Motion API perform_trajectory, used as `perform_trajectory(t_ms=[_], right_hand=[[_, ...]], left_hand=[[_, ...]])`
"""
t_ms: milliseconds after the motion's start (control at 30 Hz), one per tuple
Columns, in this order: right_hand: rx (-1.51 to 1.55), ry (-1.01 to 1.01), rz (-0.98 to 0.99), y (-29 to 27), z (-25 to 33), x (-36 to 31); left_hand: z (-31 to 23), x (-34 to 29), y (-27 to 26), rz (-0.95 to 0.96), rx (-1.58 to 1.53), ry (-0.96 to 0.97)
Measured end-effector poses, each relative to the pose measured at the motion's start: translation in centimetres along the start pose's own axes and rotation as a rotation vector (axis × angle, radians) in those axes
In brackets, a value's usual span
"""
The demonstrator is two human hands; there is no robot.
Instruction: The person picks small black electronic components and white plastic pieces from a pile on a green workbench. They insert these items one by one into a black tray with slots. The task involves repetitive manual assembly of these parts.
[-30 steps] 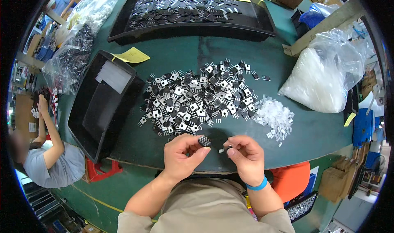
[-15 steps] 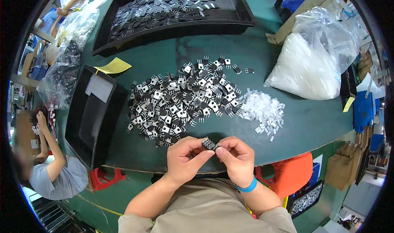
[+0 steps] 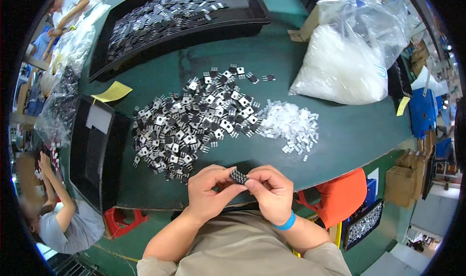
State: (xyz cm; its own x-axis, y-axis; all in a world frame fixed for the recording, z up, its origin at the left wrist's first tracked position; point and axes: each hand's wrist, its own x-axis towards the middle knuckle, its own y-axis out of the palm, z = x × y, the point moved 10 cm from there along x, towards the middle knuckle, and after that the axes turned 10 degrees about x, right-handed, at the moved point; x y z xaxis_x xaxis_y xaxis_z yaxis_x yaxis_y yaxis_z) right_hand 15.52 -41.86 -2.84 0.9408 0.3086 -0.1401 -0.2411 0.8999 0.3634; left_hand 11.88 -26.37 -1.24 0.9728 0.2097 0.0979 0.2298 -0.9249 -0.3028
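Note:
Close to the table's near edge, my left hand (image 3: pixel 211 192) and my right hand (image 3: pixel 270 192) pinch a small stack of black transistors (image 3: pixel 238 176) between thumbs and fingers. The stack's rows of small marks face up; its underside is hidden by my fingers. A blue band circles my right wrist. Just beyond my hands lies a wide heap of loose transistors (image 3: pixel 189 125), black bodies with silver tabs and metal legs. Touching the heap's right end is a smaller pile of translucent white pieces (image 3: pixel 290 125).
A large black tray (image 3: pixel 174 42) of transistors stands at the back left, with a smaller black bin (image 3: pixel 90 154) nearer on the left. A yellow slip (image 3: pixel 112 92) lies by the bin. A bag of white pieces (image 3: pixel 335 72) sits at the right. An orange-covered stool (image 3: pixel 344 198) stands below the table edge.
The whole scene has shifted left in the picture as my view turned. My hands still grip the stack, which shows more of its patterned face now.

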Motion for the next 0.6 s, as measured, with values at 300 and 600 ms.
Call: perform_trajectory(t_ms=[300,600], right_hand=[[-1.046,-0.384,-0.196,-6.0,7.2,2.1],[-1.151,-0.330,-0.004,-5.3,5.4,4.5]], left_hand=[[-0.6,0.3,2.0,0.085,0.051,0.087],[0.2,-0.1,2.8,0.140,0.065,0.116]])
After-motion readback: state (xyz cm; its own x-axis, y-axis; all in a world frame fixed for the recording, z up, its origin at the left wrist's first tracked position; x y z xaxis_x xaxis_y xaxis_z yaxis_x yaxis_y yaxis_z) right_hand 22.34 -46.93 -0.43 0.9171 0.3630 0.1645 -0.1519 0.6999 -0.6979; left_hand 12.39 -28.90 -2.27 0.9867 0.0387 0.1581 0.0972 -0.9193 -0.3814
